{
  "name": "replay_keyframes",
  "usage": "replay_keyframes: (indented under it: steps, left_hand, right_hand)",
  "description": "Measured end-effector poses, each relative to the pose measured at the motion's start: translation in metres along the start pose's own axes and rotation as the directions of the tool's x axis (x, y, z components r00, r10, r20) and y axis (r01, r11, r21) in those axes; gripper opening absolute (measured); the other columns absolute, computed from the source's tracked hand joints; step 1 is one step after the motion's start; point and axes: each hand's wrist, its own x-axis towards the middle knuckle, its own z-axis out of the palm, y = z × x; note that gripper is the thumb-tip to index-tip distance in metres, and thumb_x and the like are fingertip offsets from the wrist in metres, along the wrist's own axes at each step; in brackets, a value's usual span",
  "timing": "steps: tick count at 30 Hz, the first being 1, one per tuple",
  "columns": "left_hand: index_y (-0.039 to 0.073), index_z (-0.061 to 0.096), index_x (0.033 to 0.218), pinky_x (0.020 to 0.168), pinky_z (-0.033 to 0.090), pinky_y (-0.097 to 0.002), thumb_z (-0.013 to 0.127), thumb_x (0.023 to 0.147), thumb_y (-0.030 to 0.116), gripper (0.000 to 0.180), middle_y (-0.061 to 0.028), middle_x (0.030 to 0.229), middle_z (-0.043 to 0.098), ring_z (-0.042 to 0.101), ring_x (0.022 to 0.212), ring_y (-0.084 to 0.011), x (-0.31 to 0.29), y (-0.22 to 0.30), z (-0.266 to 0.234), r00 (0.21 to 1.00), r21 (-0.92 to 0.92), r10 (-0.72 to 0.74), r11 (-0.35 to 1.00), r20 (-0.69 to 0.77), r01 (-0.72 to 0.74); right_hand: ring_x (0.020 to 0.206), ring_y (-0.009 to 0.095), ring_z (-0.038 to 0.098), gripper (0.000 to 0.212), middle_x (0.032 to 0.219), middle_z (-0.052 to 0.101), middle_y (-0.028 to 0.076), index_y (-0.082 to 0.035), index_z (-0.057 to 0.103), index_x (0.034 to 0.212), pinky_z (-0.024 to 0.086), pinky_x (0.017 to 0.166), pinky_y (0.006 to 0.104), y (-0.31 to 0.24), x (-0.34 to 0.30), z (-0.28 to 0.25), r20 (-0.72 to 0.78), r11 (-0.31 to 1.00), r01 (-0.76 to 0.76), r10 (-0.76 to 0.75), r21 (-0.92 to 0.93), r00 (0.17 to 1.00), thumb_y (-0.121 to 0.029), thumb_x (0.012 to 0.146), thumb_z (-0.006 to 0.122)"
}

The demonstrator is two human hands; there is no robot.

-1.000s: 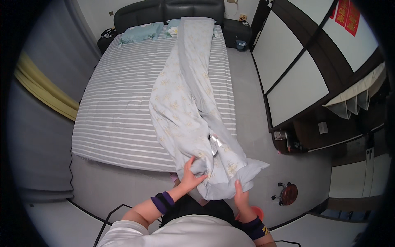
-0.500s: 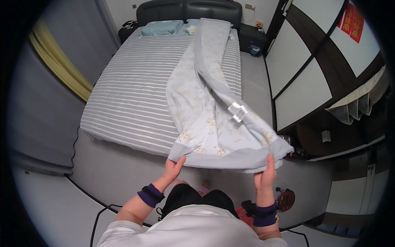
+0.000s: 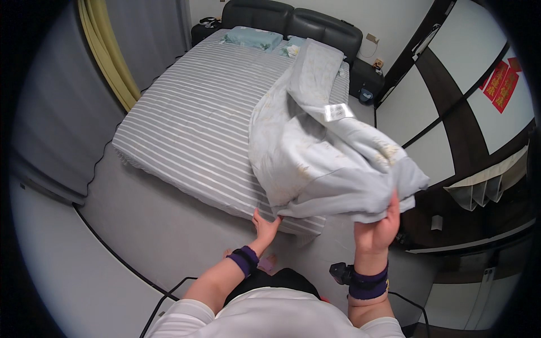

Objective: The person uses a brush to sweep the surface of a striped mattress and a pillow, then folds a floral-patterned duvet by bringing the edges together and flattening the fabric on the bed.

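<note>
A pale grey quilt (image 3: 332, 186) with small yellow flowers is bunched and lifted over the right side of the bed (image 3: 186, 118). My right hand (image 3: 378, 228) grips its near edge, raised beyond the foot of the bed. My left hand (image 3: 266, 226) is at the foot edge of the mattress, its thumb and fingers apart. The quilt's left near corner lies against or just beside that thumb. A white label (image 3: 338, 112) shows on the quilt's folded edge. Both wrists wear purple bands.
Blue-green pillows (image 3: 253, 38) lie by the dark headboard (image 3: 259, 16). A dark nightstand (image 3: 365, 78) stands right of the bed. Sliding wardrobe doors (image 3: 420, 104) line the right side; grey curtains (image 3: 48, 96) hang left. Grey floor (image 3: 152, 219) shows before the bed.
The quilt's near edge, stretched between both hands before, has billowed and bunched rightward. My right hand has risen to the right; my left hand has moved right and its fingers have spread.
</note>
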Motion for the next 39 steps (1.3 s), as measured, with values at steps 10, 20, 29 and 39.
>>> replay_keyframes:
  steps: [10, 20, 29, 39]
  left_hand:
    - [0.011, 0.030, 0.133, 0.096, 0.037, -0.0416, 0.057, 0.075, 0.057, 0.079, -0.0226, 0.131, 0.036, 0.043, 0.116, -0.0373, 0.093, -0.096, 0.023, 0.707, -0.537, -0.681, 0.675, -0.190, 0.506]
    - [0.004, 0.053, 0.111, 0.091, 0.040, -0.0436, 0.029, 0.088, 0.043, 0.051, -0.0096, 0.115, 0.055, 0.052, 0.106, -0.0281, 0.157, -0.157, -0.146, 0.878, -0.975, -0.473, 0.151, 0.073, 0.163]
    - [0.002, 0.058, 0.094, 0.074, 0.046, -0.0275, 0.056, 0.075, -0.002, 0.019, -0.0076, 0.087, 0.061, 0.058, 0.080, -0.0178, 0.117, 0.100, -0.354, 0.524, 0.171, 0.752, 0.623, -0.401, -0.763]
    - [0.022, 0.069, 0.094, 0.071, 0.049, -0.0411, 0.059, 0.071, 0.008, 0.029, -0.0133, 0.082, 0.062, 0.061, 0.080, -0.0317, 0.123, -0.085, -0.379, 0.881, 0.791, 0.216, 0.388, 0.421, -0.473]
  right_hand:
    - [0.128, 0.031, 0.034, 0.048, 0.138, 0.036, 0.019, 0.003, 0.034, 0.133, 0.024, 0.108, 0.0453, -0.042, -0.020, -0.022, 0.059, 0.977, 0.074, -0.087, 0.199, 0.994, -0.029, 0.096, 0.030]
    - [0.118, 0.029, 0.046, 0.045, 0.127, 0.048, 0.017, 0.003, 0.040, 0.127, 0.035, 0.102, 0.0437, -0.063, -0.046, -0.109, -0.352, 0.987, 0.159, -0.141, 0.022, 0.925, -0.027, 0.093, 0.036]
    - [0.112, 0.028, 0.051, 0.046, 0.120, 0.053, 0.014, 0.002, 0.044, 0.123, 0.041, 0.097, 0.0405, -0.044, -0.053, -0.184, -0.674, 0.977, 0.098, -0.202, -0.189, 0.711, -0.022, 0.084, 0.041]
    - [0.102, 0.026, 0.053, 0.044, 0.114, 0.053, 0.013, 0.007, 0.048, 0.116, 0.042, 0.090, 0.0356, 0.007, -0.140, -0.270, -0.733, 0.798, -0.068, -0.511, -0.598, 0.448, -0.012, 0.076, 0.048]
